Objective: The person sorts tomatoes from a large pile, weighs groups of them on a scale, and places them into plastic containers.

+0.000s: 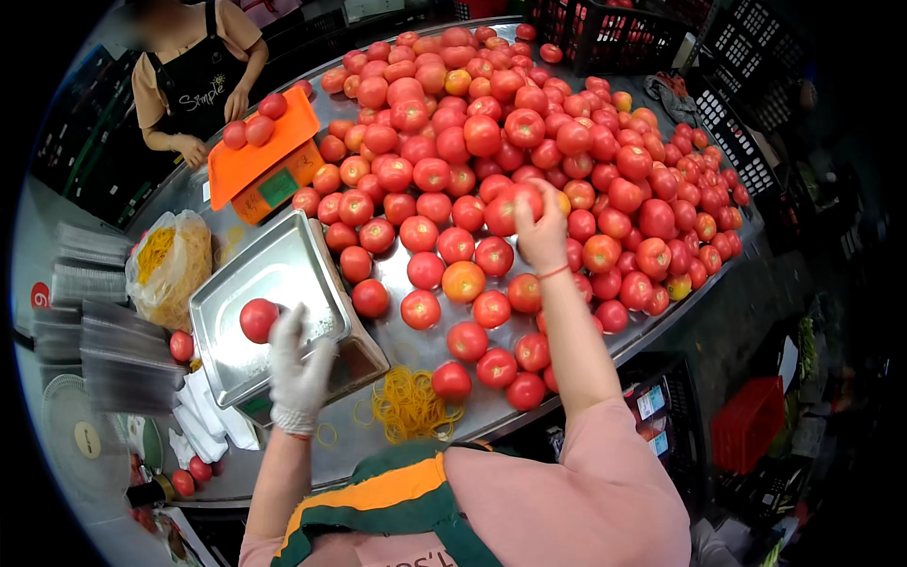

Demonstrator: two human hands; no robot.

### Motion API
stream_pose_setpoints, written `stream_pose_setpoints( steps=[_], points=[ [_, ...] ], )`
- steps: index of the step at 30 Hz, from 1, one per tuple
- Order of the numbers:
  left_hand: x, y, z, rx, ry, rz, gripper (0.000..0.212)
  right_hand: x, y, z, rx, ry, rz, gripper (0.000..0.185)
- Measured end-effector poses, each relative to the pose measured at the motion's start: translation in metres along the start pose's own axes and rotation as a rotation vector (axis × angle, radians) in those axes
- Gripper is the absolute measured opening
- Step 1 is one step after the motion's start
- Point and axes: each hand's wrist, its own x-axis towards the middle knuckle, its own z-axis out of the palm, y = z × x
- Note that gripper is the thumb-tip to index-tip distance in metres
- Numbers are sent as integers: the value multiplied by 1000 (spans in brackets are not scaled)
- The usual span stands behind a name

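A large heap of red tomatoes point(524, 127) is spread over a stainless steel table point(386, 266). My bare right hand point(542, 227) reaches to the middle of the heap, its fingers curled around the right side of a tomato point(504, 212). On the left is a weighing scale with a shallow metal pan point(262, 283); one tomato point(259, 320) lies in the pan. My left hand point(301, 372), in a white knit glove, is over the pan's near right side, fingers apart and holding nothing, close to that tomato.
Yellow rubber bands point(411, 404) lie near the front edge. More fill a plastic bag point(170, 269) beside stacked clear trays point(124, 354). An orange scale point(266, 156) bears several tomatoes. Across the table, a person point(198, 78) in an apron stands near it. Black crates point(609, 35) stand behind the heap.
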Motion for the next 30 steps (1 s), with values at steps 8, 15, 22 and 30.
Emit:
stream_pose_setpoints(
  steps=[8,15,22,30],
  points=[
    [-39,-17,17,-1237,-340,-788,61,-114,-88,29,307,-721,-132,20],
    [-26,-19,-96,108,546,-70,59,-131,-59,-6,-763,-895,-86,32],
    [-25,-69,-112,816,375,155,62,-135,-39,12,-473,-804,56,48],
    [-32,-70,-125,548,381,72,77,-111,-150,138,-152,-506,-659,39]
  ],
)
